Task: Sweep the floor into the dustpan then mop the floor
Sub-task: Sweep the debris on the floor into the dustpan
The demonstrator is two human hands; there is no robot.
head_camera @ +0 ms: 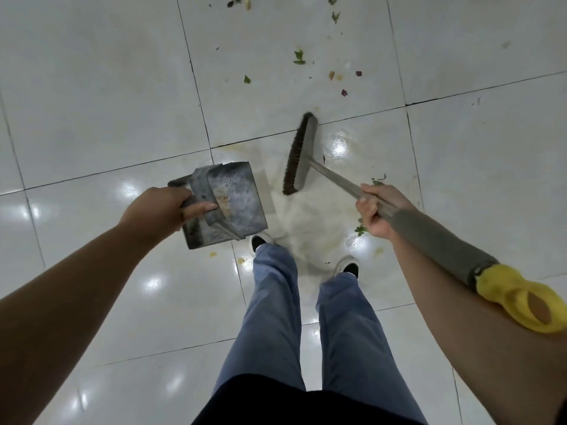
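Observation:
A grey metal dustpan (233, 197) with some pale residue inside hangs over the white tile floor (92, 87) left of centre. My left hand (159, 210) grips its rear edge. To the right, a broom head (299, 154) with dark bristles stands on the floor, turned towards the dustpan with a gap between them. My right hand (377, 210) grips the broom's metal handle (334, 179), which runs back along my forearm to a grey sleeve and a yellow end cap (521, 299). Green leaf bits and other scraps (299, 58) lie scattered on the tiles beyond the broom.
My legs in blue trousers and my two shoes (346, 266) stand just below the dustpan and broom. A dull yellowish wet smear (310, 222) covers the tiles around my feet. A few small scraps (241, 260) lie by my left foot, more green bits (360, 230) near my right hand.

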